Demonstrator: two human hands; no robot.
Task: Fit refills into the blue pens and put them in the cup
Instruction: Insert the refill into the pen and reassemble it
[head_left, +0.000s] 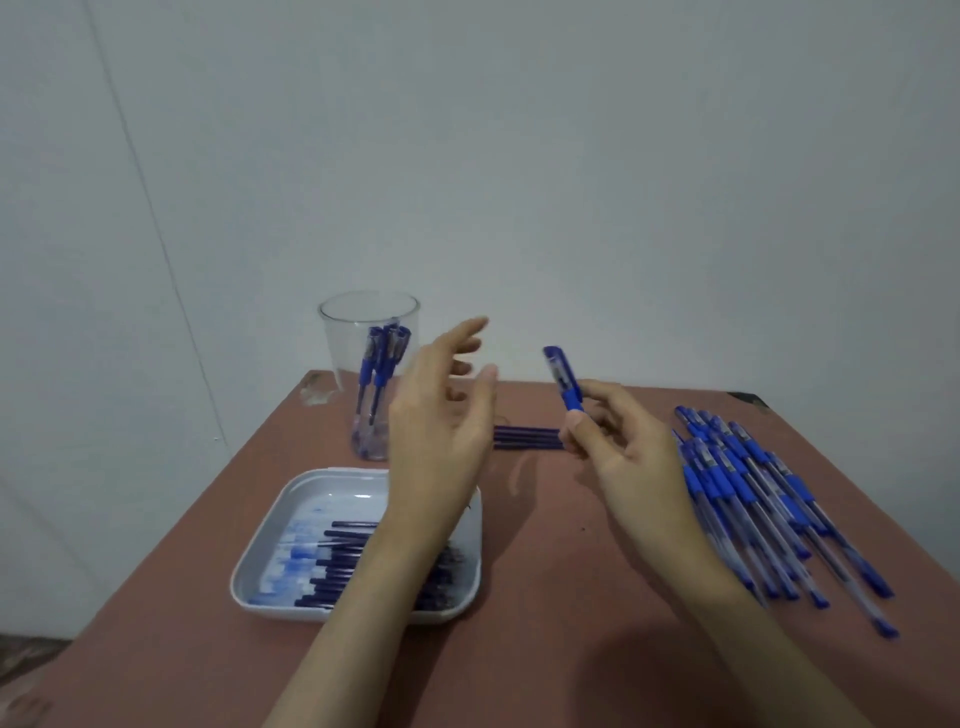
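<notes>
Pinched between the thumb and fingertips of the right hand (628, 457) is a blue pen (563, 379). It is held above the table and tilted, its capped end pointing up and to the left. The left hand (441, 410) is empty, with its fingers straight and loosely spread. It is raised between the cup (337, 364) and the pen and touches neither.

The cup is clear and stands upright near the far left corner of the table (545, 571). Several finished pens (382, 364) stand inside it. A white tray (311, 493) sits at the near left with dark blue refills (337, 566) lying in it, and its floor is smeared with blue ink. The left forearm crosses over its right side. A few stray refills (527, 437) lie side by side on the table between the two hands. On the right, a heap of loose pens (753, 493) lies spread roughly lengthwise, just beside the right wrist.

The tabletop is a matt reddish brown. Its surface is chipped pale at the far left corner and there is a dark nick at the far right corner. Behind it rises a plain pale grey wall (519, 156), with a thin line slanting down its left part. A strip of darker floor shows at the lower left edge.
</notes>
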